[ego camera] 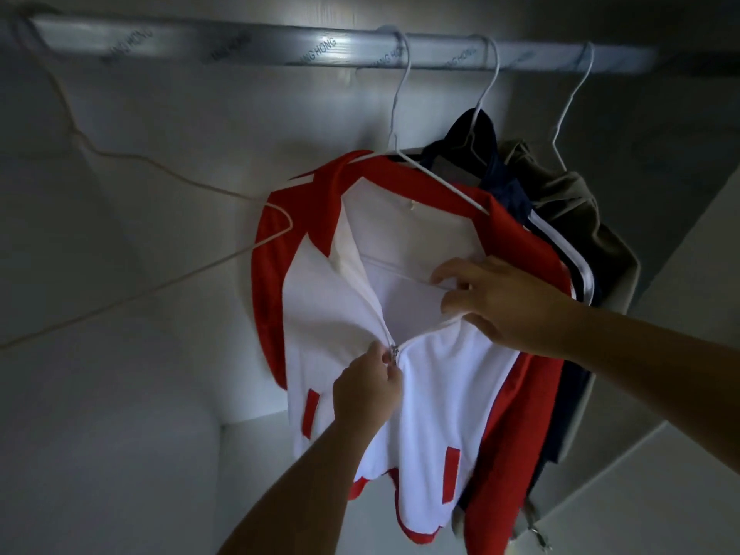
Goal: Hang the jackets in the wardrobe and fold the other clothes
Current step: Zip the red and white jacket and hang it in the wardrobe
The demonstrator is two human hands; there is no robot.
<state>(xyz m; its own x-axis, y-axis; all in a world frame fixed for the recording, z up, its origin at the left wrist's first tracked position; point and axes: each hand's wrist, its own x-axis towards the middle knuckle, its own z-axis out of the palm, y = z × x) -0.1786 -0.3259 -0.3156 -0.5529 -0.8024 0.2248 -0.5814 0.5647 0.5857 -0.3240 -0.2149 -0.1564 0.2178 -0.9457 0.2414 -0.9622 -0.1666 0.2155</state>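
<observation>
A red and white jacket [444, 378] hangs on a white wire hanger [400, 114] from the silver wardrobe rail [240, 44]. Its zip is closed up to about mid-chest, and the collar above lies open. My left hand [368, 388] pinches the zip pull [393, 350] at the jacket's front. My right hand [492, 298] grips the edge of the jacket's right front panel beside the open collar. A navy jacket [508, 186] and an olive jacket [580, 210] hang behind it to the right on their own hangers.
An empty white wire hanger [132, 162] hangs at the left end of the rail, tilted toward the red jacket's shoulder. The wardrobe's grey back wall [168, 114] and side walls close in the space. A pale shelf or floor [256, 474] lies below.
</observation>
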